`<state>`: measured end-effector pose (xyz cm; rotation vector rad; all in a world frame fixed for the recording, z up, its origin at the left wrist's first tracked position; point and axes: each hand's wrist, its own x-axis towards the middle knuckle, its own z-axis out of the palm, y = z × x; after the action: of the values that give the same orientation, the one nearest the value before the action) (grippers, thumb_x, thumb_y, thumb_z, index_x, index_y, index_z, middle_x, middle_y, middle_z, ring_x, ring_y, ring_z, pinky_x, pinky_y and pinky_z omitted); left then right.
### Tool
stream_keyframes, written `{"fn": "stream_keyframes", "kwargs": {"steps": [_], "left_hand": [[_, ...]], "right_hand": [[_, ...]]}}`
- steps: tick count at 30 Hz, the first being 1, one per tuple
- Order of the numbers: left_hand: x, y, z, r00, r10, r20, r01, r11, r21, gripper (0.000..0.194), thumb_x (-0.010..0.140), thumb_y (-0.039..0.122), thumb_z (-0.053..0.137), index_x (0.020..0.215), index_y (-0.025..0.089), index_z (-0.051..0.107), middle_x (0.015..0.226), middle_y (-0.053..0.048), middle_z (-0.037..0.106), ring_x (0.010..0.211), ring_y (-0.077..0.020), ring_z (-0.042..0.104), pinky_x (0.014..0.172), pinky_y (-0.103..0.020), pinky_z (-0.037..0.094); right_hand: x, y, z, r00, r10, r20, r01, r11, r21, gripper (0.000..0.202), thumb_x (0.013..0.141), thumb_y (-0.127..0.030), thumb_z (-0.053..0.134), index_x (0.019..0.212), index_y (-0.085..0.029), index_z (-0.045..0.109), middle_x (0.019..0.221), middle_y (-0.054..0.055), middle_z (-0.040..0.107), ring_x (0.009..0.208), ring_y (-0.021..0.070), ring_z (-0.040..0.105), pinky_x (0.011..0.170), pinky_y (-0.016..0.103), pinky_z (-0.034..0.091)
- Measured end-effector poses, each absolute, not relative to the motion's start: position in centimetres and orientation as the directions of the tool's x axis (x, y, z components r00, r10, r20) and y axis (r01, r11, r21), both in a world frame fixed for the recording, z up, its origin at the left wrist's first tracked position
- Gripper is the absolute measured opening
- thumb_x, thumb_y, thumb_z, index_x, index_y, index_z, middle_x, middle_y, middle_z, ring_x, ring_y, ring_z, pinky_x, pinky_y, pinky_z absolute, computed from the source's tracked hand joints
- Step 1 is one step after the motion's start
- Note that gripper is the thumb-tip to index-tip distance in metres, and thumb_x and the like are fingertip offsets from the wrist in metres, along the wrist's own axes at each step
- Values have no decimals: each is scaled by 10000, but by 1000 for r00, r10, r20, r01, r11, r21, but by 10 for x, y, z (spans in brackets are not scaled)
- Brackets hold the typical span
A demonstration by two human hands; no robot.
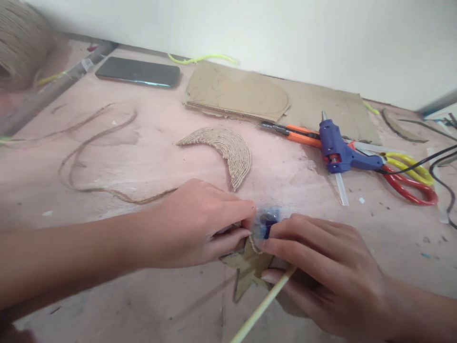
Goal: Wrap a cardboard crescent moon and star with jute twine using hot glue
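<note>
A cardboard star (246, 267) lies between my two hands near the bottom middle. My left hand (210, 224) pinches the twine (135, 199) at the star's upper point, and the twine trails off leftward across the table. At the star's right side my right hand (317, 262) has its fingers bent, with a thin pale stick (264, 305) between them. Some twine runs along the star's upper edge. A dark blue, shiny patch (267, 224) shows between the hands. Beyond them is a twine-covered crescent (224, 147).
A blue glue gun (335, 147) rests by an orange cutter (303, 136) and red-and-yellow-handled scissors (410, 186) at the right. Cardboard pieces (239, 90) and a phone (139, 71) lie at the back. A large twine ball (24, 43) is at the far left.
</note>
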<state>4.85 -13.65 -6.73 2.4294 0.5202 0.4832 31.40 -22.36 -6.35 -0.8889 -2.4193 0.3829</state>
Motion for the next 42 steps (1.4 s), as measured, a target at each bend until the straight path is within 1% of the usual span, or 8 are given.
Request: {"fn": "stream_keyframes", "kwargs": {"steps": [15,21,24,30,32,36,39,42], "left_hand": [[48,-137,-66,859,465,216,244,-741,625,118,1055,194,644,957,232,697,721,60,653,610,-126,552,634,-279,346],[48,-138,-66,861,464,209,251,-745,617,128,1050,177,639,939,238,652,720,69,632,618,-121,557,631,-282,354],[47,-138,-66,863,464,198,256,-741,621,137,1057,181,632,935,240,653,725,66,639,622,-122,559,625,-286,346],[45,-137,-62,873,446,200,219,-723,655,88,1082,227,619,1001,237,653,761,58,663,632,-135,573,632,-298,359],[45,-138,-60,885,422,196,201,-727,657,94,1078,320,650,1042,236,631,789,40,678,653,-161,602,636,-310,378],[45,-142,-58,911,340,232,177,-833,525,388,1053,571,728,1119,208,609,947,-55,745,817,-263,705,690,-383,476],[46,-144,-59,913,323,250,174,-861,477,406,1020,547,778,1129,204,589,1024,-78,755,881,-286,713,720,-418,513],[47,-141,-60,909,342,237,183,-840,512,386,961,460,813,1120,213,563,1022,-62,732,887,-278,680,732,-420,482]], "right_hand": [[316,-225,-64,-676,675,295,528,723,-446,183,1043,-136,648,1184,-205,742,1106,60,737,789,154,625,676,331,525],[314,-224,-62,-659,636,402,511,770,-382,194,1023,-134,681,1207,-178,724,1024,53,795,815,182,733,675,342,602],[317,-227,-52,-618,637,461,533,770,-350,104,1014,-124,715,1089,-193,691,893,8,820,710,158,760,667,327,629],[325,-226,-40,-647,645,406,536,764,-358,114,1149,-200,578,1113,-198,687,936,6,863,762,144,809,663,290,639],[324,-221,-42,-634,649,419,517,760,-394,133,1132,-149,550,1097,-208,664,874,-1,834,690,144,770,594,293,605],[323,-211,-47,-583,698,415,561,716,-416,242,1120,-147,504,908,-259,540,634,-63,602,497,107,539,481,254,462],[327,-205,-51,-494,755,431,689,643,-335,222,1120,-216,578,904,-259,555,605,-75,559,480,110,511,473,269,408],[340,-194,-53,-351,861,367,824,471,-316,69,1071,-285,695,1132,-256,680,622,-83,591,459,125,532,431,279,380]]}}
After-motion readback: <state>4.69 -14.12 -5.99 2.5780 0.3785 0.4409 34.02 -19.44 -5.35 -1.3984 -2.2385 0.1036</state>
